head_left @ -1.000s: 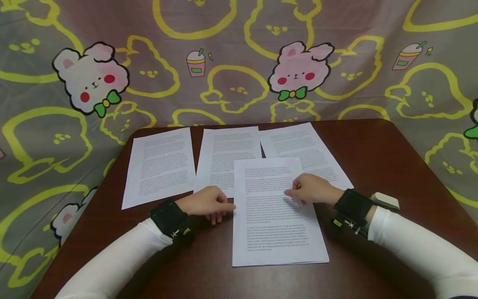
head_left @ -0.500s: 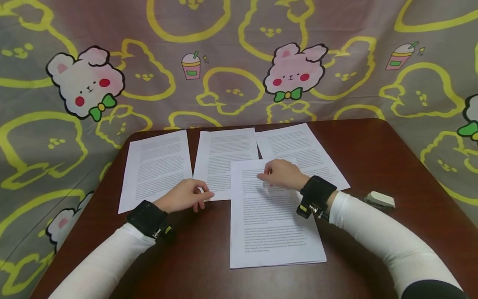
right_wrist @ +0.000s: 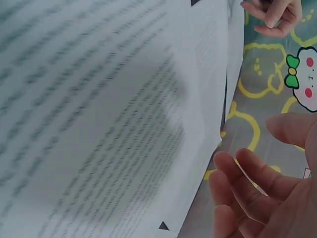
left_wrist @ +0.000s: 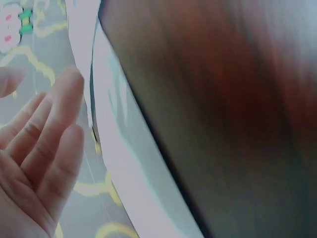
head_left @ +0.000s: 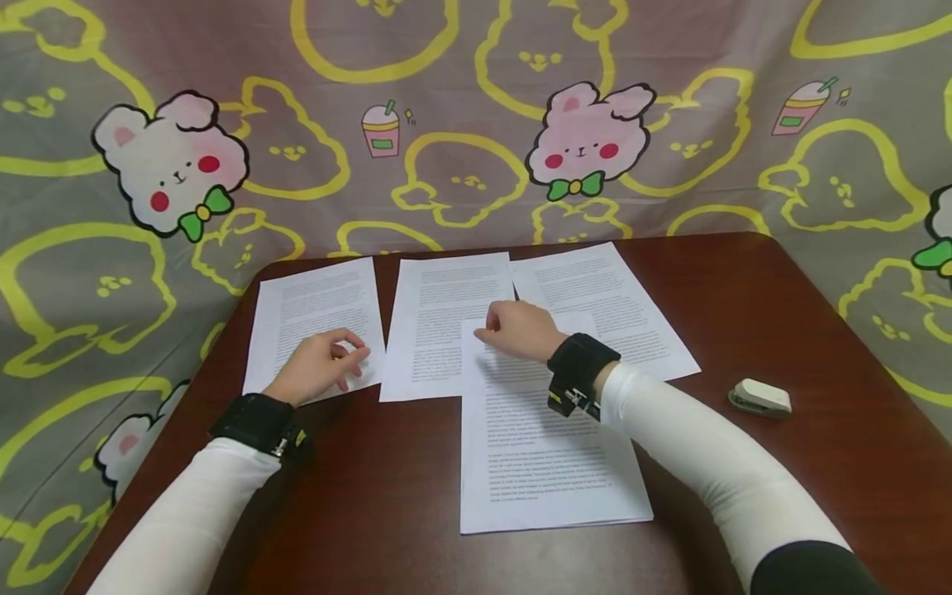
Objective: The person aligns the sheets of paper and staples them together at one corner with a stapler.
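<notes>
A stack of printed pages (head_left: pixel 550 463) lies on the dark wooden table, its far end overlapping the middle sheet (head_left: pixel 439 322) and right sheet (head_left: pixel 595 289). Above the stack's far left corner hovers my right hand (head_left: pixel 521 329); in the right wrist view its thumb and fingers stand apart with nothing between them. My left hand (head_left: pixel 321 360) is over the near part of the left sheet (head_left: pixel 320 297), fingers loosely bent and holding nothing. The left wrist view shows the left fingers (left_wrist: pixel 64 99) apart from the paper (left_wrist: pixel 114 119).
A white stapler-like object (head_left: pixel 760 397) lies on the table (head_left: pixel 751 314) to the right of the pages. Behind the table's far edge hangs a cartoon-print curtain (head_left: pixel 446 107).
My left hand has moved left from beside the stack to over the left sheet. My right hand has moved left across the stack, from its right edge to its far left corner.
</notes>
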A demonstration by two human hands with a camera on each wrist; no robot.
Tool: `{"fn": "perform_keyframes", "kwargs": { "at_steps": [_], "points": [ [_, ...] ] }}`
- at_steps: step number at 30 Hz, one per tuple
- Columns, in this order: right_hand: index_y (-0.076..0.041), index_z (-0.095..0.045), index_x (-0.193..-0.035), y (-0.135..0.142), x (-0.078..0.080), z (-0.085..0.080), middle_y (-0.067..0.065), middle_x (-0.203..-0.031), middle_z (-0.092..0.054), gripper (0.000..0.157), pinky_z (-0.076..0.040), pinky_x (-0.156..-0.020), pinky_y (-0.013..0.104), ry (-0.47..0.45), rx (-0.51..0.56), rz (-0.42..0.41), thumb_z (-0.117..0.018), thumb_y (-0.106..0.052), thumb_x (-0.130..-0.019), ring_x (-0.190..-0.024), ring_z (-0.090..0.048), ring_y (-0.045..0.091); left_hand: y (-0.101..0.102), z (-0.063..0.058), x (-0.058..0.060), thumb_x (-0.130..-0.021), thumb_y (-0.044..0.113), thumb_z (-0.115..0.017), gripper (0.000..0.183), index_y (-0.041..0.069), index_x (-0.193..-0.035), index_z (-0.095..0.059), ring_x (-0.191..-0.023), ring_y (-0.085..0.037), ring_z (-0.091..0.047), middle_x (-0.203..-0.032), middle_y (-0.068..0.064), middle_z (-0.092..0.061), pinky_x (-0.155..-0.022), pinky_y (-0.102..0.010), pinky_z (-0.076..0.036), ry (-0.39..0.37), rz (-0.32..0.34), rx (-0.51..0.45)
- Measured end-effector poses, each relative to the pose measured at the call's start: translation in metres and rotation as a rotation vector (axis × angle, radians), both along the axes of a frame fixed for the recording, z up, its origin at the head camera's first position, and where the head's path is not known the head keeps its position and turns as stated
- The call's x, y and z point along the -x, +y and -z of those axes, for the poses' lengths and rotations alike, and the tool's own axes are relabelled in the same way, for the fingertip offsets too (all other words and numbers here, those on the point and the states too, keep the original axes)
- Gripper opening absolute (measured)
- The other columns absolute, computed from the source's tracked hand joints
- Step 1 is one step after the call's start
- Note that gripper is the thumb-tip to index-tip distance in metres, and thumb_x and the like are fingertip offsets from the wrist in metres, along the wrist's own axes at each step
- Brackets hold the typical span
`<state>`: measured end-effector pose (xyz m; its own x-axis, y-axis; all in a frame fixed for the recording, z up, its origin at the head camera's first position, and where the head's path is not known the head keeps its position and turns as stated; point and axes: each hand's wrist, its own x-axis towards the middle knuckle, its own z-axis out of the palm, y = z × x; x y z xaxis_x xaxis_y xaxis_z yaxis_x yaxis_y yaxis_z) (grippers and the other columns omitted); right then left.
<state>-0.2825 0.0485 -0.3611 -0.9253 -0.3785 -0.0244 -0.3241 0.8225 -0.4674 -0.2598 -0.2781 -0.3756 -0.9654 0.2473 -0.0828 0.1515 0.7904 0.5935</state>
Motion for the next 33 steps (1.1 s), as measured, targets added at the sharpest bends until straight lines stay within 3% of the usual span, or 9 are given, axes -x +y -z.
{"fn": "perform_keyframes", "kwargs": {
  "at_steps": [5, 9, 11, 16, 20, 27, 33],
  "points": [
    [-0.011, -0.061, -0.092, -0.007, 0.01, 0.0, 0.0, -0.073, -0.059, 0.026, -0.038, -0.057, 0.027, 0.001, 0.015, 0.021, -0.062, -0.037, -0.094, -0.065, -0.053, 0.015, -0.025, -0.003, 0.009, -0.099, 0.028, -0.058, 0.034, 0.0, -0.117, -0.054, -0.062, -0.022, -0.065, -0.092, -0.019, -0.07, -0.06, -0.036, -0.043, 0.075, -0.104, 0.055],
    [-0.008, -0.062, -0.102, -0.012, 0.019, 0.003, 0.003, -0.085, -0.064, 0.029, -0.043, -0.063, 0.029, -0.016, 0.018, 0.033, -0.062, -0.037, -0.095, -0.072, -0.056, 0.017, -0.045, -0.003, 0.013, -0.099, 0.033, -0.055, 0.04, -0.001, -0.12, -0.053, -0.085, -0.034, -0.065, -0.107, -0.026, -0.065, -0.069, -0.046, -0.049, 0.15, -0.169, 0.139],
    [-0.007, -0.062, -0.109, -0.014, 0.022, 0.005, 0.005, -0.095, -0.066, 0.034, -0.047, -0.071, 0.031, -0.028, 0.012, 0.031, -0.062, -0.037, -0.095, -0.08, -0.059, 0.018, -0.055, -0.001, 0.015, -0.098, 0.035, -0.055, 0.045, -0.002, -0.123, -0.051, -0.097, -0.041, -0.061, -0.115, -0.029, -0.061, -0.077, -0.052, -0.049, 0.151, -0.197, 0.174],
    [-0.005, -0.058, -0.125, -0.024, 0.028, 0.013, 0.01, -0.118, -0.062, 0.047, -0.047, -0.089, 0.038, -0.04, -0.023, -0.011, -0.061, -0.04, -0.095, -0.105, -0.059, 0.022, -0.083, 0.005, 0.027, -0.098, 0.038, -0.053, 0.062, -0.01, -0.133, -0.036, -0.109, -0.05, -0.048, -0.127, -0.038, -0.045, -0.09, -0.062, -0.041, 0.022, -0.281, 0.222],
    [-0.006, -0.054, -0.132, -0.034, 0.027, 0.017, 0.012, -0.125, -0.057, 0.053, -0.046, -0.092, 0.04, -0.051, -0.027, -0.036, -0.06, -0.043, -0.094, -0.111, -0.056, 0.025, -0.098, 0.004, 0.032, -0.096, 0.039, -0.052, 0.073, -0.015, -0.137, -0.025, -0.109, -0.052, -0.042, -0.128, -0.041, -0.036, -0.096, -0.063, -0.036, -0.074, -0.396, 0.258],
    [-0.008, -0.052, -0.134, -0.056, 0.024, 0.025, 0.011, -0.126, -0.056, 0.056, -0.047, -0.089, 0.039, -0.057, -0.027, -0.046, -0.059, -0.046, -0.094, -0.11, -0.056, 0.024, -0.099, -0.004, 0.031, -0.096, 0.042, -0.049, 0.088, -0.018, -0.144, -0.005, -0.122, -0.055, -0.033, -0.139, -0.043, -0.026, -0.102, -0.065, -0.029, -0.221, -0.598, 0.169],
    [-0.008, -0.053, -0.133, -0.074, 0.018, 0.03, 0.01, -0.122, -0.056, 0.054, -0.047, -0.088, 0.036, -0.079, -0.006, -0.057, -0.059, -0.045, -0.094, -0.107, -0.055, 0.022, -0.096, 0.001, 0.031, -0.091, 0.041, -0.058, 0.092, -0.016, -0.145, -0.009, -0.124, -0.053, -0.032, -0.143, -0.041, -0.025, -0.103, -0.064, -0.028, -0.241, -0.74, 0.104]
  ]
}}
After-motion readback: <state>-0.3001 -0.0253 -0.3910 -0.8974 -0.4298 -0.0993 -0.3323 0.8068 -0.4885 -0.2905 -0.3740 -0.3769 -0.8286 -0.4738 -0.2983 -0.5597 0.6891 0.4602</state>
